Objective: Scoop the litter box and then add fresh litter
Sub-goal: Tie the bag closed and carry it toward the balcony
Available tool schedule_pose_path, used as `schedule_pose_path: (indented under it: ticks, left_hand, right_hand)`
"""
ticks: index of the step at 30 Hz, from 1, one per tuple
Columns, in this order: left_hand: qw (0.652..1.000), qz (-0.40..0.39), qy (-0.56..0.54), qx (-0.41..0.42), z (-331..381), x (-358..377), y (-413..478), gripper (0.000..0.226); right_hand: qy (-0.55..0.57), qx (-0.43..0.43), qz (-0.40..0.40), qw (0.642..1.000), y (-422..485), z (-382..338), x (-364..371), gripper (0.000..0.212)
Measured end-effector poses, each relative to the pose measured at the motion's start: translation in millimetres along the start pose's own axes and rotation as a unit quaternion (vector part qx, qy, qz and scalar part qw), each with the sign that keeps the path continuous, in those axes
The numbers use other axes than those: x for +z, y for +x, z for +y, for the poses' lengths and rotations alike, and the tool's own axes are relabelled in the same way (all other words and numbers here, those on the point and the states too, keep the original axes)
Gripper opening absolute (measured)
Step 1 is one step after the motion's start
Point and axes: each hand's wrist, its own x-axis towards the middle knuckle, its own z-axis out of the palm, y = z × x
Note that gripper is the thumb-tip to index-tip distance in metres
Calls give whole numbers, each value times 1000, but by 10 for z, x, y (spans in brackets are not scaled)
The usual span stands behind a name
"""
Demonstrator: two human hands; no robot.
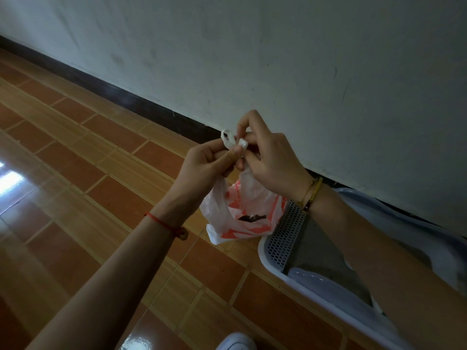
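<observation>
Bag (236, 210), pinched by left hand (202, 162), right hand (274, 168)

The plastic bag (240, 215) is showing white with coral-red printed patches and one small black mark. The litter box (328, 286) is showing a pale blue-white shell. Its perforated panel (285, 233) is reading grey with a regular grid of small holes, and the litter (326, 251) is looking flat dark grey. The floor tiles (75, 173) are alternating reddish-brown rectangles with tan, finely striped bands. The wall (278, 59) is appearing greyish white with faint scuffs above a near-black baseboard (101, 82). A red string bracelet (164, 223) is circling the left wrist, and gold bracelets (312, 192) are ringing the right.
</observation>
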Motion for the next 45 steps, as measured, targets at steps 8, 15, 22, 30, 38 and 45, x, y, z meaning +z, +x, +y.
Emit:
schedule_pose_path:
  ticks: [8,15,22,30,38,45]
  left_hand:
    - [994,100,21,48,-69,52,-24,25]
    - [984,123,57,115,-84,90,-57,22]
    - [887,153,345,266,-262,-54,-5,23]
    - [937,102,321,90,-181,6,36,30]
    - [992,102,71,-22,-126,21,-43,26]
    - [960,277,13,-42,-241,39,-23,25]
  right_hand:
    - [70,20,-3,997,-43,0,39,12]
    - [85,110,62,988,-52,39,105,16]
    - [295,291,76,907,15,82,138,8]
    - [234,171,10,957,-78,114,144,19]
    - [-54,39,89,994,-117,311,280,28]
    - [2,167,155,974,-171,382,297,32]
